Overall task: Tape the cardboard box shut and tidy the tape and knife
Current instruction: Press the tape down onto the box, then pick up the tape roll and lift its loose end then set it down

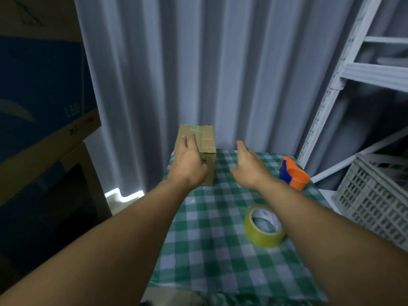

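Observation:
A small cardboard box (206, 140) stands at the far left corner of the table, with a strip of clear tape running over its top. My left hand (187, 164) lies on the box's near side and top, gripping it. Right of the box, my right hand (248, 165) hovers over the cloth with fingers spread and nothing in it. A roll of yellow-green tape (261, 227) lies on the cloth under my right forearm. An orange and blue tool (293, 173) sits at the far right edge; whether it is the knife is unclear.
The small table wears a green and white checked cloth (209, 250). Large cardboard cartons (44, 107) are stacked on the left. A white metal shelf (344, 74) and a grey plastic crate (375, 195) stand on the right. A corrugated wall (209, 62) is behind.

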